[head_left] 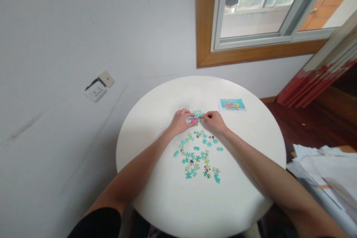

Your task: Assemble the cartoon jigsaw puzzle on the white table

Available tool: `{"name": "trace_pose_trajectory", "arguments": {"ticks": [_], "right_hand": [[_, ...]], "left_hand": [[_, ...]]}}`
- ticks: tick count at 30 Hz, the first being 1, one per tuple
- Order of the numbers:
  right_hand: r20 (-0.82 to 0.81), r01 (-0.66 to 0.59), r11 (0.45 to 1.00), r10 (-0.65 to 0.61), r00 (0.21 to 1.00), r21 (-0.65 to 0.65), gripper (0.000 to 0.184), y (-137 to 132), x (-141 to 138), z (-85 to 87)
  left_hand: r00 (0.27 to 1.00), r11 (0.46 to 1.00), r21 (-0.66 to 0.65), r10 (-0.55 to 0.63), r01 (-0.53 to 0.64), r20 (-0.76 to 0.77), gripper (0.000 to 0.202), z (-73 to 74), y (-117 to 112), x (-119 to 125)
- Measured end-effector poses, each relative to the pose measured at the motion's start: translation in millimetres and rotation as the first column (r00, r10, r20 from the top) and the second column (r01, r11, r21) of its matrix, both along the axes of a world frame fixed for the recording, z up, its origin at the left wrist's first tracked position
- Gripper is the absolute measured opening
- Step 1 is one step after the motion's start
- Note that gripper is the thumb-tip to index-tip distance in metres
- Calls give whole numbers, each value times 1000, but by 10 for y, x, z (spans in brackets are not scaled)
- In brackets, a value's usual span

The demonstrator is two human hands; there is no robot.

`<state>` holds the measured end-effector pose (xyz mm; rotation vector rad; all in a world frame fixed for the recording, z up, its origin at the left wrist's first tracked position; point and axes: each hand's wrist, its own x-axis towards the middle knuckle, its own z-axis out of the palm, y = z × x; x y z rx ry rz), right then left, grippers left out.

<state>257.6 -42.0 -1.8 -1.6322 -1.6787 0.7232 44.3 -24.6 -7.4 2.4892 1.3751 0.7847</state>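
Observation:
Near the middle of the white round table [150,126] lies a small joined section of jigsaw puzzle [197,113], teal with a pink figure. My left hand [180,121] is at its left side, thumb and index finger closing on the pink part. At its right edge my right hand [214,120] is closed in a pinch on a small puzzle piece, mostly hidden by the fingertips. Many loose puzzle pieces [196,148], teal, pale green and some yellow, are scattered between my forearms, several of them touching or overlapping.
A picture card [232,105] with pink and yellow cartoon figures lies at the table's far right. Behind are a white wall with a socket [96,90] and a wood-framed window [205,54]. Papers [326,167] are piled right of the table, below a red curtain [312,81].

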Motion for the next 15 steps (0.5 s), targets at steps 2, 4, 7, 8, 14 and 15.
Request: {"name": "trace_pose_trajectory", "arguments": {"ticks": [2, 4, 7, 8, 14, 15], "right_hand": [[5, -9, 1000, 9, 1000, 4, 23, 0, 3, -1], [10, -19, 1000, 19, 1000, 6, 23, 1, 6, -3], [20, -37, 999, 37, 999, 3, 23, 3, 11, -7], [22, -45, 999, 45, 999, 1, 23, 4, 12, -7], [51, -96, 995, 96, 994, -9, 20, -8, 23, 12], [56, -107, 994, 108, 993, -11, 19, -11, 26, 16]], "left_hand": [[1000, 1000, 0, -3, 3, 1, 32, -4, 3, -2], [1000, 1000, -3, 0, 0, -4, 32, -6, 4, -4], [1000, 1000, -5, 5, -5, -8, 31, -2, 4, -3], [1000, 1000, -5, 5, -5, -8, 31, -1, 4, -3], [1000, 1000, -7, 5, -5, -11, 28, -11, 18, -4], [1000, 1000, -4, 4, -4, -10, 27, -18, 22, -6]]}}
